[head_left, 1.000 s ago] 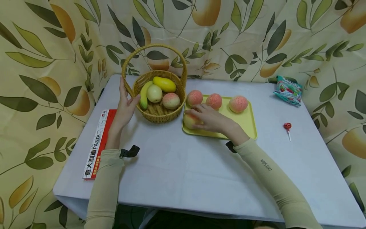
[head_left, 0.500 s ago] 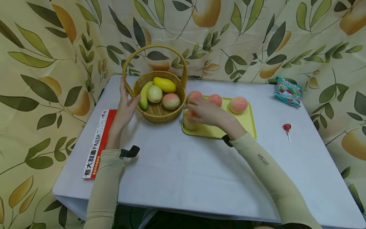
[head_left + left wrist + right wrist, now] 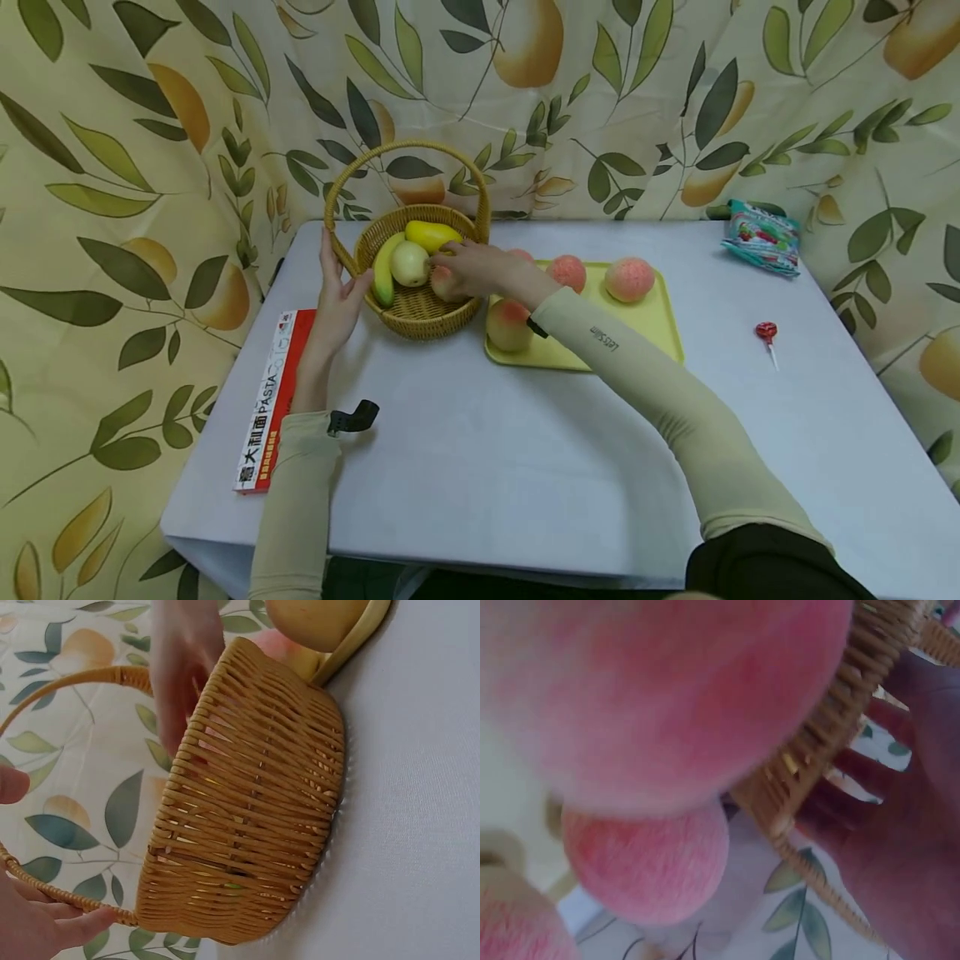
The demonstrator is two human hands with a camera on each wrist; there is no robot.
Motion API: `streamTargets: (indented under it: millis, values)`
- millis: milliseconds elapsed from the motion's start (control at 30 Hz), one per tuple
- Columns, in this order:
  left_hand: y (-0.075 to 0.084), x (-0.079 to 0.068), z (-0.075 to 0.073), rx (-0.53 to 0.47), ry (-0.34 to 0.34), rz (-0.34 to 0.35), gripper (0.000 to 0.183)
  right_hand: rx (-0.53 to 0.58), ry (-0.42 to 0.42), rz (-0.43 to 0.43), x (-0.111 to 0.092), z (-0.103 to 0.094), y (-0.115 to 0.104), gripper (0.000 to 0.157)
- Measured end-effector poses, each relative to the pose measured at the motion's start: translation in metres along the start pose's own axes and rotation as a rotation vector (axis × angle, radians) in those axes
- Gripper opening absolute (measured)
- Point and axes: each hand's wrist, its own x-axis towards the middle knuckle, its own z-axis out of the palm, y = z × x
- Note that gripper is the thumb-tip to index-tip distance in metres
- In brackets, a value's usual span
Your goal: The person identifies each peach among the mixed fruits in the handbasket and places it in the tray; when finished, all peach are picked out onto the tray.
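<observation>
A wicker basket (image 3: 420,323) with a tall arched handle holds a banana (image 3: 382,268), a pale round fruit (image 3: 410,264), a yellow oblong fruit (image 3: 433,234) and a peach (image 3: 444,286). My left hand (image 3: 337,308) touches the handle's left base with fairly straight fingers, thumb spread apart. Over the basket's right rim reaches my right hand (image 3: 483,268), its fingers at the peach, which it partly covers; no firm grip shows. In the left wrist view the right hand's fingers (image 3: 176,705) dip behind the woven wall. Its palm (image 3: 911,847) shows no fruit in the right wrist view.
A yellow tray (image 3: 600,325) bears several peaches; the front-left peach (image 3: 510,327) sits under my right wrist. A red pasta box (image 3: 277,400) lies beside my left forearm. At the right are a teal snack bag (image 3: 762,239) and a red lollipop (image 3: 767,332).
My right hand has moved left from above the tray's peaches into the basket. The peaches remain on the tray. My left hand keeps its place at the handle. The head view has shifted slightly.
</observation>
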Motion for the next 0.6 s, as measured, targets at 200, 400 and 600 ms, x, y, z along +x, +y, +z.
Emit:
streamTargets:
  millis: [200, 400, 600]
  values:
    - [-0.003, -0.003, 0.001, 0.010, 0.009, 0.003, 0.090, -0.009, -0.018, 0.019, 0.009, 0.010, -0.004, 0.065]
    - [-0.004, 0.001, 0.001, -0.007, 0.003, 0.017, 0.091, -0.001, 0.029, -0.004, 0.007, 0.009, -0.001, 0.058]
    - [-0.002, 0.000, -0.001, -0.003, 0.009, 0.001, 0.091, 0.034, 0.108, -0.040, -0.007, 0.004, 0.000, 0.059]
